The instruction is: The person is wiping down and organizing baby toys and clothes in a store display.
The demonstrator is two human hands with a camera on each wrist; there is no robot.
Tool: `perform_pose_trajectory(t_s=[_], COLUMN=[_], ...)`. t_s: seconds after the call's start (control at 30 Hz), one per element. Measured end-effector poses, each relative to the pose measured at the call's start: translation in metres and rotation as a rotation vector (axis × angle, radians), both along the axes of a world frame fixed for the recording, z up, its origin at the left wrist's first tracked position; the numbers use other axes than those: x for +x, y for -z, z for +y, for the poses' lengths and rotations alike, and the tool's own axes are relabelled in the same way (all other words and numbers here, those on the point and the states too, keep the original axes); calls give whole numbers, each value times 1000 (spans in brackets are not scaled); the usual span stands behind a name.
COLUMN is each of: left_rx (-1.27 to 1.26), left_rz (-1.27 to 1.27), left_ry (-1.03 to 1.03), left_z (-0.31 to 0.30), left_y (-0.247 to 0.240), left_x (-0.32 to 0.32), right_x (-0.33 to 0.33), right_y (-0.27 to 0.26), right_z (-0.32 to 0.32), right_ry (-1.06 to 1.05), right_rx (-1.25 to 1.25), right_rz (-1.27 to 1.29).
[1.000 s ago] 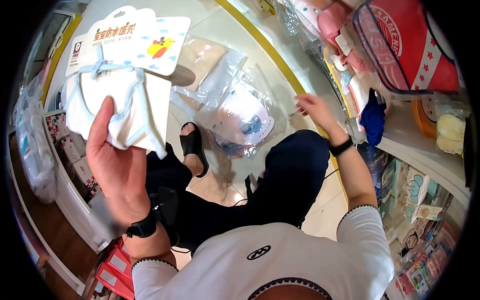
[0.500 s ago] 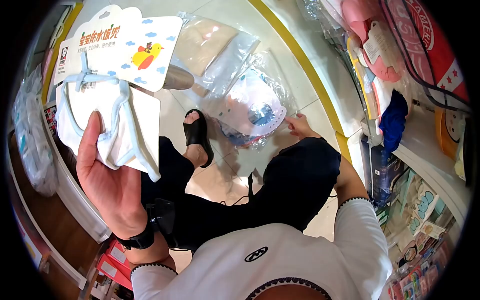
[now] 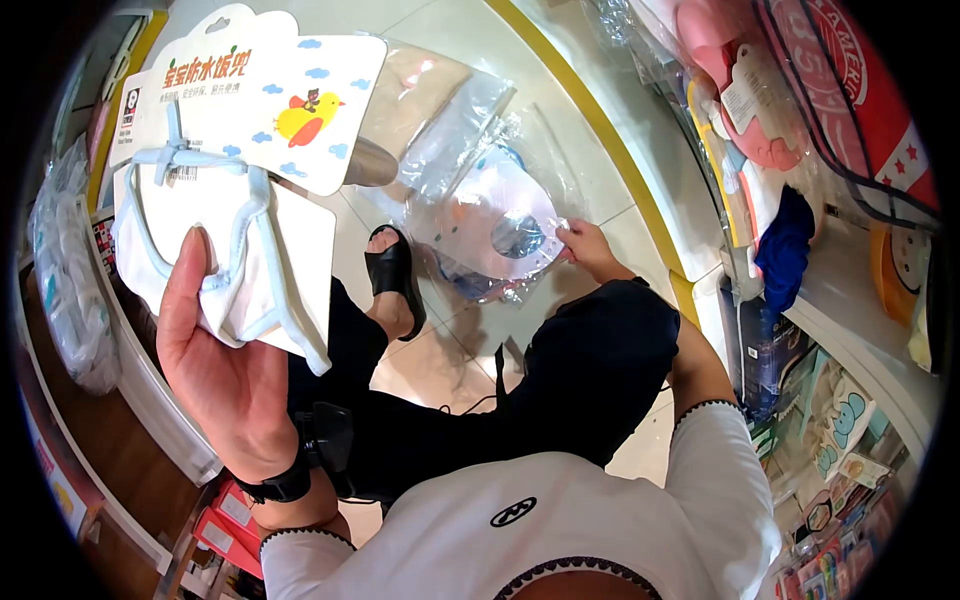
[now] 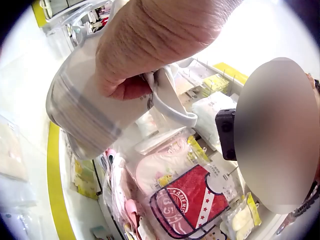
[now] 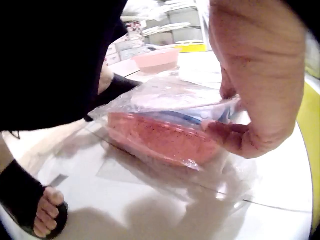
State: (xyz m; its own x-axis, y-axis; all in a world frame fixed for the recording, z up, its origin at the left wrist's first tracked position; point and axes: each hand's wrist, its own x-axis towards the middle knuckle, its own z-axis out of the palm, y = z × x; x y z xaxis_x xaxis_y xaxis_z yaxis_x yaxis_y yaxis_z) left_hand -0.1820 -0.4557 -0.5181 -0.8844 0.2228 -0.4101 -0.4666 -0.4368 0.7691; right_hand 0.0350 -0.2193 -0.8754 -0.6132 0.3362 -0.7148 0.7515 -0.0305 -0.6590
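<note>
On the left of the head view, my left hand (image 3: 225,375) grips a white baby bib (image 3: 225,310) with light blue trim, its thumb lying on the front. The bib is attached to a white header card (image 3: 235,95) with a yellow and red bird. Low over the floor, my right hand (image 3: 590,248) pinches the near right edge of a pale pink bib in a clear plastic bag (image 3: 480,225). In the right wrist view, thumb and fingers close on that bag's edge, above a salmon-red piece (image 5: 160,137) in clear plastic. The left wrist view shows the held bib's striped back (image 4: 85,100).
A beige bagged item (image 3: 415,95) lies on the floor beyond the pale bib. To the right, a shelf (image 3: 840,290) carries a red bib (image 3: 860,100) in clear plastic and a blue cloth (image 3: 788,245). My sandalled foot (image 3: 393,285) stands near the bags.
My right hand has come down from beside the shelf to the floor and taken hold of the bagged bib's edge, which has shifted slightly. My left hand still holds the white bib.
</note>
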Motion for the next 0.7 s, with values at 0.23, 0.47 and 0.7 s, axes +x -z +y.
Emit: perform_pose_trajectory(t_s=[0.23,0.47,0.7], left_rx=[14,5,-2], left_rz=[-14,-24,-39], left_ry=[40,40,48], left_z=[2,5,2], left_y=[3,6,8], left_x=[4,2,0], right_x=[-19,-18,-98], right_y=[-22,-23,-93], right_z=[4,4,35], right_ry=[27,67,236], right_rx=[35,-652,-764], right_rz=[174,-141,195])
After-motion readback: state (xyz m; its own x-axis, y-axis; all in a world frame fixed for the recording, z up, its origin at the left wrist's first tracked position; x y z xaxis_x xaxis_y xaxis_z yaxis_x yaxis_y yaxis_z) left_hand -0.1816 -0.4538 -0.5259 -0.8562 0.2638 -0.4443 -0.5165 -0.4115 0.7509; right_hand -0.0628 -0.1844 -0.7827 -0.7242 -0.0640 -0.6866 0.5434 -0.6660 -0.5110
